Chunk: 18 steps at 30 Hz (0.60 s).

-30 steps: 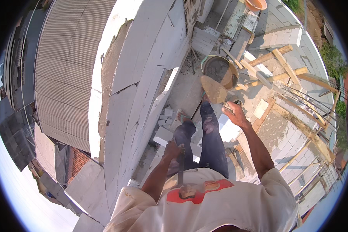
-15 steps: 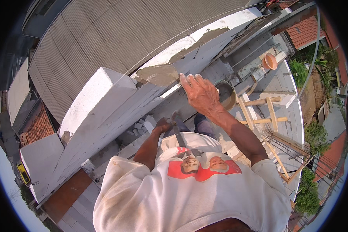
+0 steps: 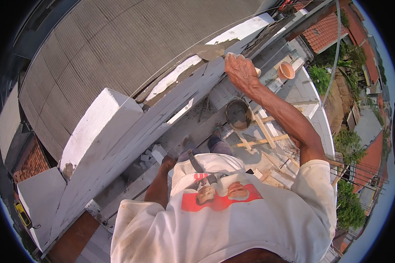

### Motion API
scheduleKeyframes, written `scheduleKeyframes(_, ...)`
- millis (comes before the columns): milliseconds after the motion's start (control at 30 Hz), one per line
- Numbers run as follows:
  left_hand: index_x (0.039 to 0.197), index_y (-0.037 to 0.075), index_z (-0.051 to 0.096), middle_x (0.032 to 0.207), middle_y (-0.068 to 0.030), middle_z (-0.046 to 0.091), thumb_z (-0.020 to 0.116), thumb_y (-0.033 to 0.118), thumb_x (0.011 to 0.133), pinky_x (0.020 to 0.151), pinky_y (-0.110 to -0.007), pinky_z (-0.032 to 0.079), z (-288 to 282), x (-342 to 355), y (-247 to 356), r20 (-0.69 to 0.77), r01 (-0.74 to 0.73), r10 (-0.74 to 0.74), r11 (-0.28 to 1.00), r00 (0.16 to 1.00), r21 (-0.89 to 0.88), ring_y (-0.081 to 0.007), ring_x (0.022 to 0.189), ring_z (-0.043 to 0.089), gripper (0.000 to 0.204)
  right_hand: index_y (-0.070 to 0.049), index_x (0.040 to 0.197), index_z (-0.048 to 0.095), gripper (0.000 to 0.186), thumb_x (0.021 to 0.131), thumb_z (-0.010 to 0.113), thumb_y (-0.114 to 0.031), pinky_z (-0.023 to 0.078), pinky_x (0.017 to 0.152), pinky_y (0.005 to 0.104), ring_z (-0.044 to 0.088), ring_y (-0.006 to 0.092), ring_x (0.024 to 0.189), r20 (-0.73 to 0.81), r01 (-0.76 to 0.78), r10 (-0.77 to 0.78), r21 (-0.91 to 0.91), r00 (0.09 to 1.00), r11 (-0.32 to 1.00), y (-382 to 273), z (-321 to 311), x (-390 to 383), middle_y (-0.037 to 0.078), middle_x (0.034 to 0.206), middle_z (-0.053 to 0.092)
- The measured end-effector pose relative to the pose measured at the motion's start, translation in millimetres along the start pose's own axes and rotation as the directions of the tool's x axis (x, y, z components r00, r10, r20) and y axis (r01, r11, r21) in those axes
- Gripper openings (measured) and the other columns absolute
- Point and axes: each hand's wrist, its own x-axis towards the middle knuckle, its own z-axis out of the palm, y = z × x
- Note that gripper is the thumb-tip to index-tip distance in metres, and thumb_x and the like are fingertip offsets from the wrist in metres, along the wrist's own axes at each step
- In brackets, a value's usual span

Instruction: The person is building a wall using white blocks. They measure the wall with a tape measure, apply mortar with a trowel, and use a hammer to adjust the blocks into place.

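No packages, labels, signs or screens appear in this view; the only printed surface is the red-and-white graphic [image 3: 221, 197] on the front of the person's white shirt.

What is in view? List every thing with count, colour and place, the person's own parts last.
wall: one, white blocks, running from lower left to upper right
mortar: one grey patch, on the wall top
bucket: one, grey, on the floor below the wall
bowl: one, orange, upper right
wooden slats: several, pale, beside the bucket
corrugated roof: one, grey, beyond the wall
right hand: raised at the wall top; what it holds cannot be told
left hand: lowered, near the block rubble
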Motion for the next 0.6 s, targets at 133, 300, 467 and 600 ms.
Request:
scheduleKeyframes(133,0.105,-0.003,0.074,0.108,-0.0333,0.071,0.063,0.039,0.091,0.091,-0.052,0.055,8,18,-5,-0.185,-0.337,0.332,0.941,0.925,0.002,-0.0474,0.107,0.068,0.046,0.003,0.101,0.073,0.019,0.088,0.066,-0.01,0.062,0.064,0.0396,0.076,0.0285,0.086,0.112,-0.128,0.131,-0.033,0.985,0.991,67,41,30,0.018,0.102,0.074)
scheduleKeyframes(300,0.093,0.004,0.075,0.088,-0.0244,0.073,0.06,0.03,0.091,0.076,-0.058,0.053,2,46,-11,-0.171,-0.522,0.659,0.705,0.732,0.48,-0.0509,0.088,0.069,0.03,0.001,0.097,0.075,0.016,0.089,0.065,-0.009,0.063,0.067,0.045,0.076,0.0343,0.087,0.127,-0.326,0.322,0.011,0.938,0.945,132,57,54,0.019,0.1,0.073)
scheduleKeyframes(467,0.094,-0.001,0.074,0.092,-0.0197,0.077,0.065,0.038,0.092,0.074,-0.048,0.05,-30,-8,89,-0.142,-0.353,0.323,0.856,0.936,-0.378,-0.0344,0.086,0.071,0.039,0.001,0.112,0.065,0.028,0.092,0.061,-0.018,0.058,0.082,0.0538,0.07,0.0453,0.097,0.119,-0.579,0.603,0.475,0.789,0.663,132,55,-35,0.024,0.102,0.069)
scheduleKeyframes(600,0.107,-0.003,0.073,0.102,-0.0244,0.075,0.07,0.047,0.092,0.084,-0.046,0.052,-39,0,124,0.164,-0.131,0.192,0.937,0.968,-0.323,-0.0332,0.097,0.07,0.052,0.002,0.116,0.062,0.039,0.09,0.065,-0.026,0.054,0.089,0.0535,0.066,0.0469,0.104,0.386,-0.711,0.691,0.652,0.611,0.265,73,93,-157,0.027,0.104,0.068)
